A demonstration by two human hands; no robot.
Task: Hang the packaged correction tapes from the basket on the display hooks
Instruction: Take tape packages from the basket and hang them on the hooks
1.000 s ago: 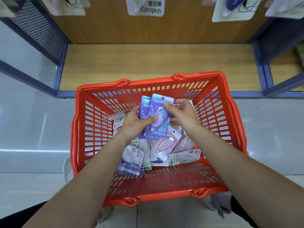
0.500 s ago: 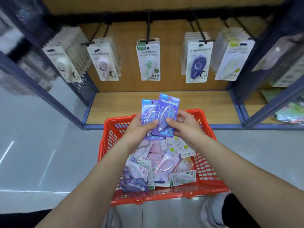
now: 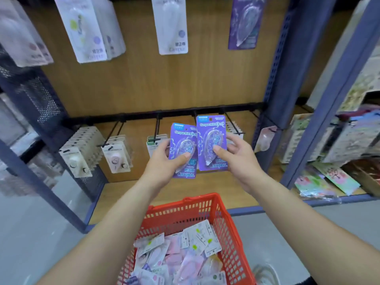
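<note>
My left hand grips one purple packaged correction tape, thumb across its blister. My right hand holds a second purple packaged correction tape beside it, a little higher. Both packs are raised in front of the lower row of display hooks, apart from any hook. The red basket stands on the floor below, with several more packaged tapes heaped inside. A matching purple pack hangs on the upper row at the right.
White and pink packs fill the lower hooks at the left and centre-left. White packs hang on the upper row. Blue shelf uprights frame the bay, and a neighbouring shelf at the right holds other stationery.
Both hands have lifted the two purple packs out of the basket and up to the lower hook row, separating them side by side. My view has tilted up from the basket to the shelf.
</note>
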